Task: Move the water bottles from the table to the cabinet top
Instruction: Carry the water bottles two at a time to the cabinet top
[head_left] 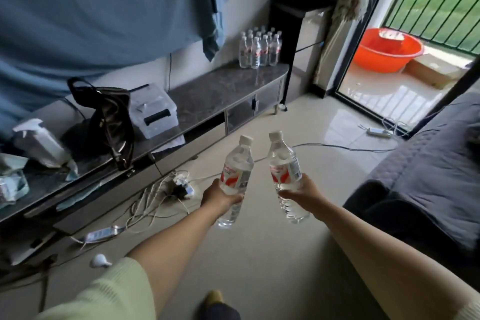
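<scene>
Left grip (217, 196) wraps fingers around the lower body of one water bottle (235, 176), white cap up, tilted slightly right. Right grip (302, 193) clasps a second water bottle (285, 171) at mid-body, cap up, tilted slightly left. Both bottles are held out in the air over the tiled floor (259, 254), near each other but apart. Both forearms bare, pale green sleeve (111, 293) on the left. Cluster of bottles (259, 48) stands on the far end of the dark cabinet top (207, 91), well away from the hands. Same top nearer: clear lidded box (153, 112), dark handbag (109, 117), spray bottle (39, 140). Cables and power strip (181, 184) on floor below. Orange basin (387, 49) outside the doorway; dark sofa (428, 176) at right.
</scene>
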Demonstrator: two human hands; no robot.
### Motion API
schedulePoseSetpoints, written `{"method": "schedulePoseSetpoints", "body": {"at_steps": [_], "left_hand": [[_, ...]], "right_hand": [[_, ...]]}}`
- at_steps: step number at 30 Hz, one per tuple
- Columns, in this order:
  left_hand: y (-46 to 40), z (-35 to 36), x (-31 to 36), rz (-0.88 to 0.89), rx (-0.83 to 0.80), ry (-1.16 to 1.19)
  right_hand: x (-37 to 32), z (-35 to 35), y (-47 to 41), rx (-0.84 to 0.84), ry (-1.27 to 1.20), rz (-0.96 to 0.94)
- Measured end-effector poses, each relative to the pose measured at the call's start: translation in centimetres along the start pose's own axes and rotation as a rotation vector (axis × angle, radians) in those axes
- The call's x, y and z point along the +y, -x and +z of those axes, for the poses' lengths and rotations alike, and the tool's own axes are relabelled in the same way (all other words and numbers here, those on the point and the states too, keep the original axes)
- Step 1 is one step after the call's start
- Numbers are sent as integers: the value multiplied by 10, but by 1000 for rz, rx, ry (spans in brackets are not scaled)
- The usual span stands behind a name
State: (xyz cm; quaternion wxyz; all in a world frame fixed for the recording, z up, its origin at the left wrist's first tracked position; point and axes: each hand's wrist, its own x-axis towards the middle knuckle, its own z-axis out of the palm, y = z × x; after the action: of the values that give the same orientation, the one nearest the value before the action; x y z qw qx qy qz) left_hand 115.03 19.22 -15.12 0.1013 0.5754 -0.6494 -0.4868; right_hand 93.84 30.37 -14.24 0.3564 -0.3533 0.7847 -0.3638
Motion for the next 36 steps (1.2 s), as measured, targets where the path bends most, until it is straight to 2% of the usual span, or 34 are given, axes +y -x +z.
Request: {"method": "schedulePoseSetpoints", "body": {"at_steps": [6,10,17,24,32,36], "left_hand": [[-84,18,45,4,-30,-57],[-156,22,89,37,-86,-111],[-266,15,167,70,-134,-98],[-358,54,247,85,-127,-107],[-460,127,349,-10,-70,22],[-494,152,373,-103,-91,11]], "right_hand": [[1,-30,-80,17,4,61],[-8,-50,-144,85,-29,96],[-27,-82,-237,119,-16,152],[-26,-154,-344,139,30,165],[-35,-266,-502,53,88,102],[-29,-294,-550,24,52,115]]}}
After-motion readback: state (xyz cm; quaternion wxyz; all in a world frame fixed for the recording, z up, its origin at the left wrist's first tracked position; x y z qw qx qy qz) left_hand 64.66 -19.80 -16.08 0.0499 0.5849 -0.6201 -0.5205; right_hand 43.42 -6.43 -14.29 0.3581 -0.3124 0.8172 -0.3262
